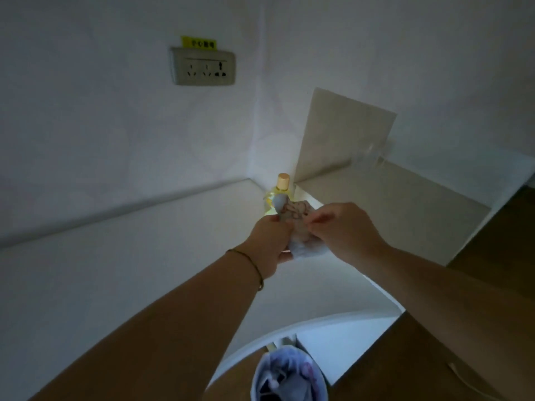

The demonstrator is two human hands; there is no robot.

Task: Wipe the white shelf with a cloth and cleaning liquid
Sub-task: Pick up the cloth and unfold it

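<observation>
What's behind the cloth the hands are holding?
A bottle of yellowish liquid with a tan cap, standing in the corner of the white shelf. The cloth, held by the left hand and right hand, covers its lower part.

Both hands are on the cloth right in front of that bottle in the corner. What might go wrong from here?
1. The bottle stands upright just behind the cloth; a wide swipe by the left hand or right hand could tip it.
2. The wall socket sits above the white shelf; sprayed or flicked liquid might reach it.
3. The light is dim, so missed patches may be hard to see.
</observation>
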